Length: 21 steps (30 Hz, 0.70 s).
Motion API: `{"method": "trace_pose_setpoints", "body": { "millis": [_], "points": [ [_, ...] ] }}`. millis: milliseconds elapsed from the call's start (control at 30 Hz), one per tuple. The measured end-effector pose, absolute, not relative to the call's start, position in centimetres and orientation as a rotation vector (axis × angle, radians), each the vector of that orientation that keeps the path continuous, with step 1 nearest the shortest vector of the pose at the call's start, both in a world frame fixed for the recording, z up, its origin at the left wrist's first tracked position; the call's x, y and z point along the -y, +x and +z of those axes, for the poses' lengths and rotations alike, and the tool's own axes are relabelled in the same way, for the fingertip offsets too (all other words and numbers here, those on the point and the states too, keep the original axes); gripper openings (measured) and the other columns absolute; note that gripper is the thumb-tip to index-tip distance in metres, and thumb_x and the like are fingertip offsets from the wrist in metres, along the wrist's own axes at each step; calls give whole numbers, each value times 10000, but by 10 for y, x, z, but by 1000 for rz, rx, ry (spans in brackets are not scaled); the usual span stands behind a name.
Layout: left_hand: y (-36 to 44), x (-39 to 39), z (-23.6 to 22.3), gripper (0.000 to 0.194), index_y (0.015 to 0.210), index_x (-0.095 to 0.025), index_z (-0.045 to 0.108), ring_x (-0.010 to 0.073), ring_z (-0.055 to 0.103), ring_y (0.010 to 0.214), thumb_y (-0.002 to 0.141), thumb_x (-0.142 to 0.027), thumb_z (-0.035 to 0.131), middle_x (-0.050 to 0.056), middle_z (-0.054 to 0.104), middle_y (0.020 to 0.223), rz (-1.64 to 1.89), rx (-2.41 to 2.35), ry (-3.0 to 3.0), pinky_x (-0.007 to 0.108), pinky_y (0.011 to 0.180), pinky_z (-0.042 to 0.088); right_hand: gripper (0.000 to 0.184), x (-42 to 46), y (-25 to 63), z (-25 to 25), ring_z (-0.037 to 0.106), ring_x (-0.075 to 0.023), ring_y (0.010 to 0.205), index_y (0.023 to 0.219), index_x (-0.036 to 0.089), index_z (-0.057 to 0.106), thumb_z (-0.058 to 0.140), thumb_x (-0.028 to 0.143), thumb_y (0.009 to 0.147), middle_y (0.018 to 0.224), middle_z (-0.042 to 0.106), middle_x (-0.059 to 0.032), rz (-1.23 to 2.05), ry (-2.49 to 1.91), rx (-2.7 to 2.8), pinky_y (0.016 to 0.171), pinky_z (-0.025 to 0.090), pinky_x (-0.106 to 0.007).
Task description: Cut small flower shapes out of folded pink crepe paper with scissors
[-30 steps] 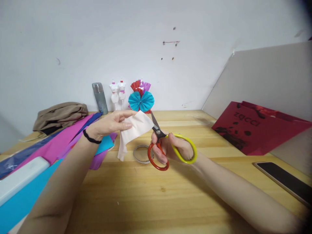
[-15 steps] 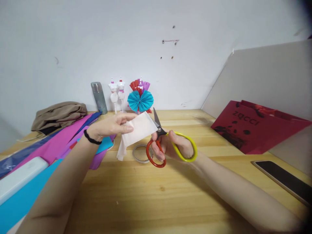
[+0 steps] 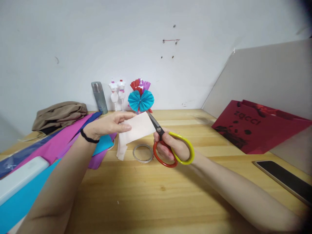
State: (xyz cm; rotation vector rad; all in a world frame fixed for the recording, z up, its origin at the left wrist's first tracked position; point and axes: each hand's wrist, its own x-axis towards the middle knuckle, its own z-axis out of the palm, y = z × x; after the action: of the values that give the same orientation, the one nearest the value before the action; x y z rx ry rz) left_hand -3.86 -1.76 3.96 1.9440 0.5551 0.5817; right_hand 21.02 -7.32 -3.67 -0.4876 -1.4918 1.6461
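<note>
My left hand [image 3: 114,123] pinches a pale pink piece of crepe-like paper [image 3: 140,128] between thumb and fingers; a narrow strip of it hangs down at the left. My right hand [image 3: 172,144] grips scissors [image 3: 159,129] with one red and one yellow handle loop. The scissors' dark blades are closed together and lie along the paper's right edge, pointing up and left. On the table below the paper lies a thin grey roll of tape [image 3: 142,160], just left of the red loop.
Colored paper sheets [image 3: 57,148] and a white box-like object [image 3: 23,177] lie at left, near a brown cloth [image 3: 59,115]. Behind stand a bottle [image 3: 99,97], two small dress forms [image 3: 117,92] and a blue paper bow [image 3: 140,100]. At right are a red bag [image 3: 248,130] and a phone [image 3: 284,180].
The scissors have gone from open to closed along the paper's right edge, their handle loops coming together. The paper's face looks flatter. My left hand has barely moved.
</note>
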Motion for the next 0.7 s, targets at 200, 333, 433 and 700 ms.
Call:
{"method": "trace_pose_setpoints", "body": {
  "millis": [200,333,433,700],
  "points": [
    [-46,19,47,436,1097,-122,737,191,691,777,755,-384,802,97,761,915,768,-671,1874,230,641,516,464,74,217,-28,321,-58,347,871,212,523,667,646,790,479,449,108,1577,-536,1834,346,271,-181],
    [-48,10,44,437,918,-104,751,172,657,638,661,-445,846,75,741,760,977,-796,1756,239,567,493,269,83,210,-28,397,-79,515,738,184,589,795,354,703,592,479,60,1091,-724,2663,467,262,-208],
    [-44,6,41,411,795,-103,737,153,628,593,615,-450,864,64,723,692,1059,-830,1665,238,548,480,213,92,204,-32,526,-134,648,921,187,655,711,155,718,780,640,-14,675,-791,2978,536,299,-237],
    [-30,14,39,316,719,-117,711,142,604,588,584,-354,870,31,686,639,1037,-842,1665,256,578,477,295,85,201,-33,643,-179,759,1083,147,690,668,248,807,925,720,-89,867,-1008,2343,676,473,-289]
  ]
}}
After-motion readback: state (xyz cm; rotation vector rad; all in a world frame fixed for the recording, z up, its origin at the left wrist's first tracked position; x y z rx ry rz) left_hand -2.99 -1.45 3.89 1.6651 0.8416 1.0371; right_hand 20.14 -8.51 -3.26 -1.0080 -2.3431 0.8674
